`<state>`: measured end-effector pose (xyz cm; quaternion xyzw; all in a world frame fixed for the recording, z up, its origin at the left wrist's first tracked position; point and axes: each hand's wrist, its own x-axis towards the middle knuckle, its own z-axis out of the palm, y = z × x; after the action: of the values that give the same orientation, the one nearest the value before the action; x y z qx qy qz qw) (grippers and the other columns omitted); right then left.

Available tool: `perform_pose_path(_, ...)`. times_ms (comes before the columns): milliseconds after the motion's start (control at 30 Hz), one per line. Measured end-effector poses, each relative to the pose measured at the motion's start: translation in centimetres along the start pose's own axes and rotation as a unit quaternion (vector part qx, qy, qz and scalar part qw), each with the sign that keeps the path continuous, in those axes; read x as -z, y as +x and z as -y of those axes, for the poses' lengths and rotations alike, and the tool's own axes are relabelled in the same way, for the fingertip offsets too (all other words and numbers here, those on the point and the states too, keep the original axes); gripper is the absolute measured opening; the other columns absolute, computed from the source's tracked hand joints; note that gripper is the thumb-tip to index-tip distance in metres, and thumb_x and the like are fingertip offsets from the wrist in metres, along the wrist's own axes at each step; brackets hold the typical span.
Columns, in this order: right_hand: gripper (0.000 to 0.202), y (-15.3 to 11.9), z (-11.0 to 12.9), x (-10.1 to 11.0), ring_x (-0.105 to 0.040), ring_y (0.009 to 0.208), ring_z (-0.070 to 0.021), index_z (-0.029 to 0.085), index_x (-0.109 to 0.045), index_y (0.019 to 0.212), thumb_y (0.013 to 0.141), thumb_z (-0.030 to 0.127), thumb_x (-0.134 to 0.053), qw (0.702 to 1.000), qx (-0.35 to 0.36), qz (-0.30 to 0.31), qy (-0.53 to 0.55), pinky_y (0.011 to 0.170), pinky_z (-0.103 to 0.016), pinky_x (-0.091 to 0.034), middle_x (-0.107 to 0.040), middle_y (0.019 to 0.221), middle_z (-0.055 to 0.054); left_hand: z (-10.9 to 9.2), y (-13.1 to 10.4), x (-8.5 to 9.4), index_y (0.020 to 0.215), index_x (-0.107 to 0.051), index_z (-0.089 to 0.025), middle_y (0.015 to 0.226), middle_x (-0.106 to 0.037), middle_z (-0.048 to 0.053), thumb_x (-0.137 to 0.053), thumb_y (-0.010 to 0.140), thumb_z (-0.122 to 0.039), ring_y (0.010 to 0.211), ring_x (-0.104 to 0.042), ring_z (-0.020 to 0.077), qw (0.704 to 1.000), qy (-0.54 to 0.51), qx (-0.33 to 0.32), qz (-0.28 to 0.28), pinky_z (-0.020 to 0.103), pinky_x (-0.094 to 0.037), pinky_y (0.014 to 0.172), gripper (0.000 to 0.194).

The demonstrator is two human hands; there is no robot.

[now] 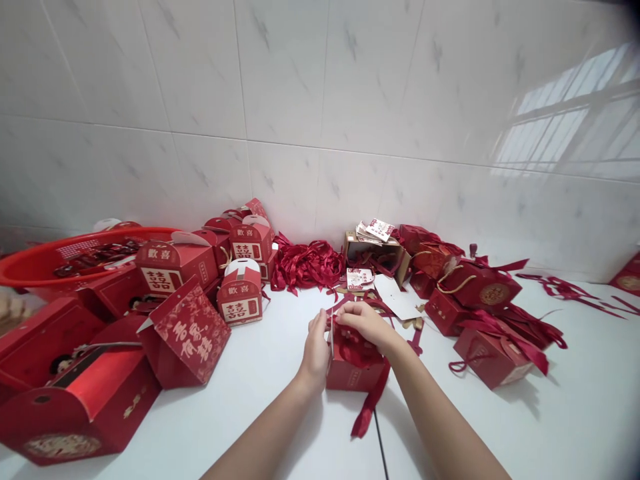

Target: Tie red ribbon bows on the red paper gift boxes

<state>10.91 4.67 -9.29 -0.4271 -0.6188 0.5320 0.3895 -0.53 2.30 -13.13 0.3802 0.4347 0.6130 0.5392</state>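
A red gift box [350,375] stands upright on the white table between my hands. My left hand [316,348] is against the box's left side, its fingers closed at the top edge of the raised flap. Over the top reaches my right hand [364,322], its fingers pinched together near that same edge; a dark red ribbon seems to pass there, but the fingertips hide it. The loose end of the red ribbon [370,408] hangs down the box's right front onto the table.
A heap of red ribbons [309,265] lies by the wall. Beside it an open carton [401,261] bears printed cards [379,230]. Red boxes [240,303] crowd the left with a red plastic basket [30,267]. Ribbon-tied boxes [493,353] stand on the right.
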Motion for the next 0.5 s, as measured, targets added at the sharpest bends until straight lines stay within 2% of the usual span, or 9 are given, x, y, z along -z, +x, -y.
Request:
perform_pose_path(100, 0.017, 0.2, -0.1, -0.1, -0.045, 0.043, -0.0091, 0.016, -0.058, 0.055, 0.066, 0.027, -0.064, 1.0, 0.024, -0.016, -0.009, 0.043, -0.022, -0.035, -0.053, 0.047, 0.003, -0.3, 0.2, 0.0, 0.086, -0.054, -0.019, 0.093, -0.063, 0.006, -0.05, 0.079, -0.047, 0.09, -0.061, 0.0208, 0.998, 0.068, -0.011, 0.007, 0.028, -0.047, 0.07, 0.029)
perform_pose_path(167, 0.014, 0.1, 0.0, -0.1, -0.054, 0.055, -0.0128, 0.016, -0.062, 0.063, 0.066, 0.029, -0.067, 0.996, 0.059, -0.064, -0.006, 0.054, -0.025, -0.044, -0.061, 0.059, -0.001, -0.7, 0.7, 0.4, 0.08, -0.054, -0.02, 0.085, -0.064, 0.004, -0.046, 0.08, -0.046, 0.082, -0.062, 0.0204, 0.992, 0.122, -0.014, 0.017, 0.029, -0.047, 0.066, 0.027)
perform_pose_path(233, 0.02, -0.4, 0.4, 0.5, -0.061, 0.075, -0.0174, 0.017, -0.065, 0.078, 0.069, 0.035, -0.066, 0.985, 0.105, -0.135, 0.002, 0.07, -0.029, -0.048, -0.067, 0.082, -0.005, -1.5, 1.4, 1.6, 0.067, -0.052, -0.02, 0.07, -0.063, 0.003, -0.052, 0.075, -0.046, 0.072, -0.062, 0.0212, 0.981, 0.191, -0.015, 0.028, 0.03, -0.045, 0.064, 0.027)
perform_pose_path(300, 0.027, -1.4, 0.7, 1.6, -0.059, 0.092, -0.0206, 0.019, -0.063, 0.09, 0.074, 0.041, -0.062, 0.969, 0.142, -0.203, 0.006, 0.082, -0.033, -0.047, -0.065, 0.101, -0.007, -2.5, 1.9, 3.6, 0.053, -0.048, -0.021, 0.055, -0.057, 0.002, -0.064, 0.065, -0.041, 0.068, -0.06, 0.0244, 0.963, 0.269, -0.018, 0.024, 0.033, -0.044, 0.065, 0.028)
perform_pose_path(400, 0.033, -3.4, 0.2, 3.9, -0.059, 0.095, -0.0237, 0.019, -0.061, 0.093, 0.076, 0.048, -0.06, 0.955, 0.152, -0.254, -0.009, 0.085, -0.039, -0.047, -0.064, 0.102, -0.009, -4.0, 2.2, 6.7, 0.041, -0.035, -0.022, 0.046, -0.047, 0.003, -0.071, 0.053, -0.026, 0.081, -0.059, 0.0339, 0.931, 0.362, -0.038, -0.024, 0.041, -0.041, 0.075, 0.039)
perform_pose_path(467, 0.035, -4.6, -0.7, 5.0, -0.06, 0.092, -0.0251, 0.019, -0.063, 0.089, 0.075, 0.051, -0.062, 0.956, 0.136, -0.259, -0.034, 0.085, -0.041, -0.047, -0.065, 0.096, -0.01, -4.6, 2.3, 7.8, 0.042, -0.034, -0.022, 0.053, -0.05, 0.006, -0.07, 0.054, -0.023, 0.093, -0.056, 0.0383, 0.916, 0.394, -0.064, -0.046, 0.046, -0.038, 0.082, 0.038)
perform_pose_path(500, 0.036, -5.0, -1.3, 5.3, -0.061, 0.092, -0.0257, 0.018, -0.064, 0.087, 0.075, 0.052, -0.062, 0.958, 0.127, -0.254, -0.048, 0.086, -0.042, -0.047, -0.066, 0.095, -0.01, -4.8, 2.3, 7.7, 0.045, -0.037, -0.022, 0.059, -0.054, 0.008, -0.069, 0.057, -0.025, 0.098, -0.054, 0.0384, 0.911, 0.401, -0.08, -0.047, 0.048, -0.037, 0.085, 0.034)
